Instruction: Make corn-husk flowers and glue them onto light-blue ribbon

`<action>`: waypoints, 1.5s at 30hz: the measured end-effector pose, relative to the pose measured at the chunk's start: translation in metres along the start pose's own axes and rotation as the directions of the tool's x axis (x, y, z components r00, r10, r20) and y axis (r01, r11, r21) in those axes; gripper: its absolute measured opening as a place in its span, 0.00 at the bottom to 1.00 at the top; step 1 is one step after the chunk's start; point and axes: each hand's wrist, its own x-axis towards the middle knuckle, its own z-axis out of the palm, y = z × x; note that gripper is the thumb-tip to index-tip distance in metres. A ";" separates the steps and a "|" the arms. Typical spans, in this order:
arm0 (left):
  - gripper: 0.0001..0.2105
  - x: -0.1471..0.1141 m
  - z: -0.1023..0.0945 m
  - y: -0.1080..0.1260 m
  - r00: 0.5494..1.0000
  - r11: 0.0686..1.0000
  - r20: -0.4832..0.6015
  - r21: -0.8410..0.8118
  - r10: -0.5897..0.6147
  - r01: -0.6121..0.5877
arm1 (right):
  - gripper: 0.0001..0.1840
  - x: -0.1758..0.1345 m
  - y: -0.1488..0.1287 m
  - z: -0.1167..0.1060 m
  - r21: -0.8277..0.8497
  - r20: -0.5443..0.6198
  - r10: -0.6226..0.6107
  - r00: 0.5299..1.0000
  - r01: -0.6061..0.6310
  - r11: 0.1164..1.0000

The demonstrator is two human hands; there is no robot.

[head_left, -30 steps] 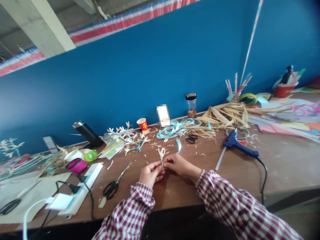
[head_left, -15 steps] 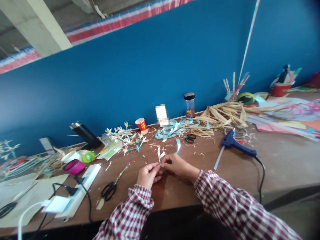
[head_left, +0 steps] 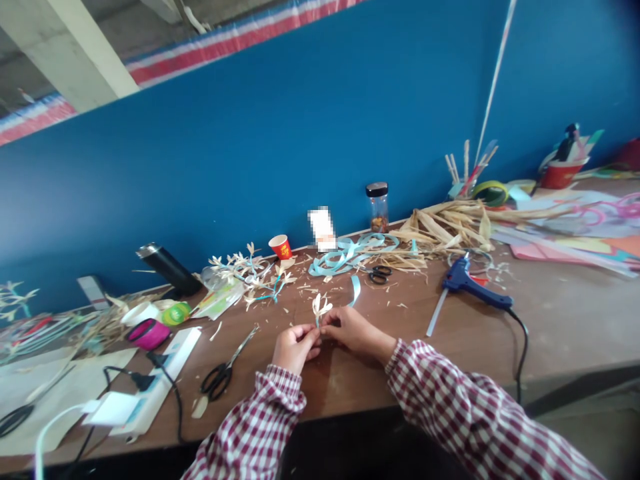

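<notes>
Between my two hands stands a small pale husk flower (head_left: 321, 306), petals up, its stem wrapped in light blue. My left hand (head_left: 295, 348) pinches the stem low down from the left. From the right, my right hand (head_left: 353, 331) closes thumb and finger on the same stem; the fingertips of both hands nearly meet. A short piece of light blue ribbon (head_left: 355, 291) lies just beyond my right hand. Farther back sit a loose coil of the blue ribbon (head_left: 325, 265) and small black-handled scissors (head_left: 380, 274). Finished-looking husk flower sprigs (head_left: 240, 268) lie to the left.
Larger scissors (head_left: 219, 380) and a white power strip (head_left: 160, 383) with cords lie left. A blue glue gun (head_left: 473, 283) with its cord rests right. Behind are a red paper cup (head_left: 281, 247), a lidded jar (head_left: 378, 208), dried corn husks (head_left: 440, 230) and a black tumbler (head_left: 169, 268).
The flower has turned in my fingers, so its petals now show fuller. Both hands keep their pinch in nearly the same place; the view has shifted slightly.
</notes>
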 end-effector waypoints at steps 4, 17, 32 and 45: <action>0.05 0.002 0.001 -0.001 1.000 1.000 -0.012 0.016 0.006 -0.006 | 0.06 -0.001 0.000 0.000 -0.043 -0.002 0.000 1.000 -0.001 0.999; 0.05 0.014 -0.007 0.000 0.999 0.999 0.042 0.053 -0.015 0.013 | 0.05 0.000 0.004 0.000 -0.223 -0.058 -0.130 0.990 0.114 0.968; 0.05 0.014 -0.012 0.001 0.998 0.985 0.065 0.169 0.027 -0.038 | 0.07 -0.002 0.001 -0.001 -0.273 -0.029 -0.125 0.992 0.113 0.955; 0.04 0.014 -0.010 -0.004 0.991 0.958 0.068 0.254 0.119 -0.132 | 0.08 -0.003 0.005 0.002 -0.326 -0.036 -0.145 0.989 0.126 0.937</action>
